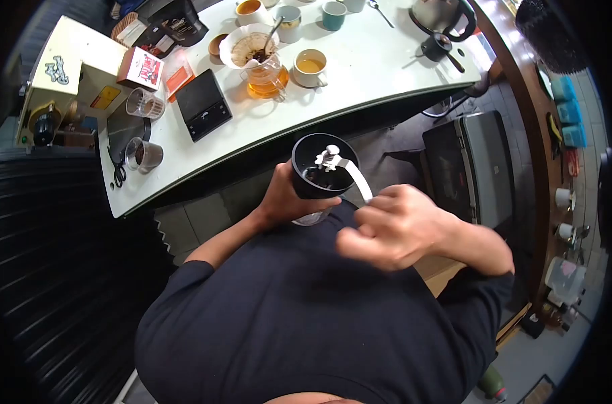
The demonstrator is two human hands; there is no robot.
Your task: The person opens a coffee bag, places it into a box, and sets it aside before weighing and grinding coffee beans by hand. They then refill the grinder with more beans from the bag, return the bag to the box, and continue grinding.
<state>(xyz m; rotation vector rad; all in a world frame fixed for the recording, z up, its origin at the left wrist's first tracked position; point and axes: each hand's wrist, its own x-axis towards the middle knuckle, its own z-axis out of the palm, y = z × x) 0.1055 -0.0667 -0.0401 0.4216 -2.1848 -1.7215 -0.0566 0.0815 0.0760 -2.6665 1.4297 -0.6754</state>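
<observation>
Close to my chest, my left hand is wrapped round the body of a manual coffee grinder, which has a black open hopper on top and a clear lower part. A few dark bits show inside the hopper. My right hand is closed at the outer end of the grinder's metal crank handle; its knob is hidden in the fingers, and the hand is slightly blurred. Beyond the grinder, on the table, a glass server of amber liquid carries a paper-lined dripper with dark grounds and a spoon.
The white table ends just past the grinder. On it are a black scale, a cup of amber drink, a glass of grounds, scissors, a cream machine and a kettle. A dark case stands at right.
</observation>
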